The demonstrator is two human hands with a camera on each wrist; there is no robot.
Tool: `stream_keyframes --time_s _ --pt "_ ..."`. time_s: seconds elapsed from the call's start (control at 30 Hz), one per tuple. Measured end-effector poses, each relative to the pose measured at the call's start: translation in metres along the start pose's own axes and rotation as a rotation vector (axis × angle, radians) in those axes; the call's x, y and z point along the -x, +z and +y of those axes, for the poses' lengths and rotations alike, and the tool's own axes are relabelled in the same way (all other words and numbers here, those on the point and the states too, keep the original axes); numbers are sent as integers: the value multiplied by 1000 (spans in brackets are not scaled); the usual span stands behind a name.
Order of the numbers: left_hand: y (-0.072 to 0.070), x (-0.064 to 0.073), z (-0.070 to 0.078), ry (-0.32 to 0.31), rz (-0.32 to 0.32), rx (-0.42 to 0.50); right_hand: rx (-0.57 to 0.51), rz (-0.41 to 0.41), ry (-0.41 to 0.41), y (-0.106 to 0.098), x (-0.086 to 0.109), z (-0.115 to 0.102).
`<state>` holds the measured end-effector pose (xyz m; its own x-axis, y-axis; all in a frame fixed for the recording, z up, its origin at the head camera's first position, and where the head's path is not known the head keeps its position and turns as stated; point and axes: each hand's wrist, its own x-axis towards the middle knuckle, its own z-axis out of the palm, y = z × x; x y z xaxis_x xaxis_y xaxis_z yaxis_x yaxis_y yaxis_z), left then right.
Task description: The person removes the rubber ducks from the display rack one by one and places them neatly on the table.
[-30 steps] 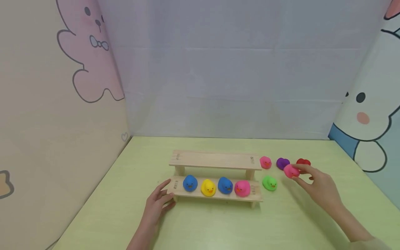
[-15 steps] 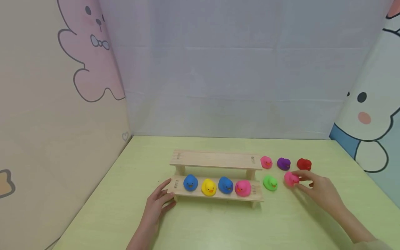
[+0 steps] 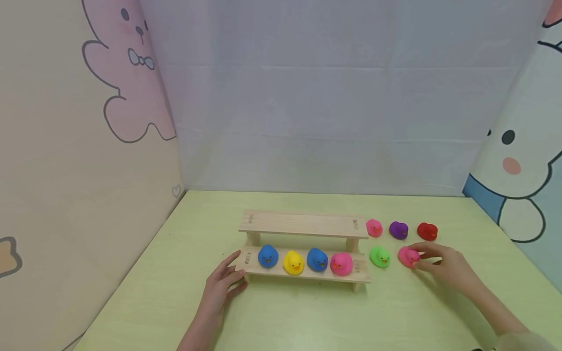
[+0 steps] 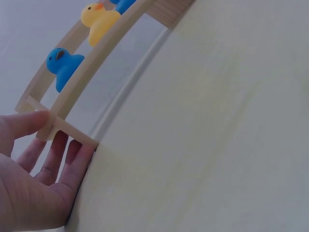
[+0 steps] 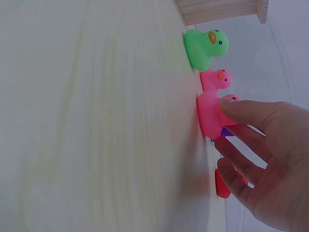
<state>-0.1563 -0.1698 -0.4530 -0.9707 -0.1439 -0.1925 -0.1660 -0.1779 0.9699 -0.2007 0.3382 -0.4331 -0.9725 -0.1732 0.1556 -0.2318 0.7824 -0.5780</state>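
Observation:
A two-step wooden stand (image 3: 303,224) is on the table, with two blue rubber ducks, a yellow rubber duck (image 3: 293,263) and a pink rubber duck (image 3: 341,263) along its lower step. My left hand (image 3: 220,282) grips the left end of that step, thumb at the board's edge in the left wrist view, fingers by the leg. Right of the stand, my right hand (image 3: 445,265) pinches another pink rubber duck (image 5: 211,114) between thumb and fingers, its base down at the table. A green rubber duck (image 3: 379,257) sits just left of it.
Behind the held duck, a small pink duck (image 3: 374,227), a purple duck (image 3: 398,230) and a red duck (image 3: 427,231) form a row. White cloth (image 3: 325,122) hangs along the table's back edge; a printed panel (image 3: 88,170) stands at the left.
My right hand has lowered the pink rubber duck toward the table, level with the green one, uncovering the red duck. The left hand keeps its grip on the stand.

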Motion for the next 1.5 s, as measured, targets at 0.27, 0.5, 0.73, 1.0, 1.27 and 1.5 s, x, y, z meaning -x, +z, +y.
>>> stream_keyframes --time_s 0.27,0.5,0.73,1.0,1.27,1.5 --pt "0 0 0 2 -6 2 -15 -11 11 -1 0 2" --pt "0 -1 0 2 -11 8 -18 -29 39 -2 1 1" --pt "-1 -2 0 2 -11 24 -17 -37 35 -3 1 -1" --pt "-2 -2 -1 6 -15 36 -13 -41 45 -4 1 -2" --pt "-1 -1 0 2 -8 32 -15 -43 44 -3 1 -1" --pt "-2 0 0 2 -7 30 -4 -43 23 -5 1 -2"
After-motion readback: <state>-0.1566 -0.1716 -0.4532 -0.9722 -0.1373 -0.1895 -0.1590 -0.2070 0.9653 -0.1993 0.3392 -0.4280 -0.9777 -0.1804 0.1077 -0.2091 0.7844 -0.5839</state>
